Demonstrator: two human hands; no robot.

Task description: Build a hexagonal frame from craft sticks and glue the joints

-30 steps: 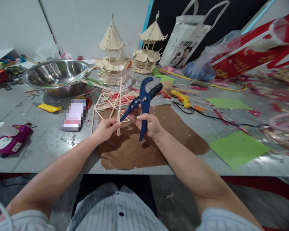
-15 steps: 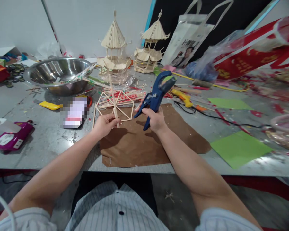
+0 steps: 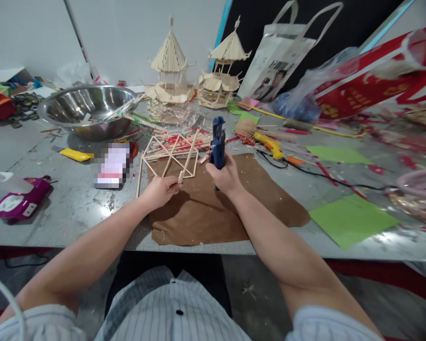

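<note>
My left hand (image 3: 162, 191) is closed in a pinch on thin wooden sticks (image 3: 190, 158), held near their lower end and tilted up to the right. My right hand (image 3: 226, 176) grips a blue plier-like cutter (image 3: 217, 144) by its handles, the head pointing up and turned nearly edge-on to me. The two are apart. Just behind my left hand lies a flat frame of glued wooden sticks (image 3: 157, 171), with triangular sections, partly crossed by the held sticks. Under both hands spreads a brown cloth-like sheet (image 3: 199, 222).
Behind stand two stick-built pagodas (image 3: 169, 54) and a steel basin (image 3: 51, 116). To the left are a yellow utility knife (image 3: 76, 155), a phone (image 3: 111, 163) and a purple packet (image 3: 21, 201). Right: a yellow glue gun (image 3: 270, 143) with black cord and green paper (image 3: 355, 220).
The cutter has turned from leaning right to nearly upright and moved left. The sticks in my left hand now tilt right instead of left, their lower end raised off the sheet.
</note>
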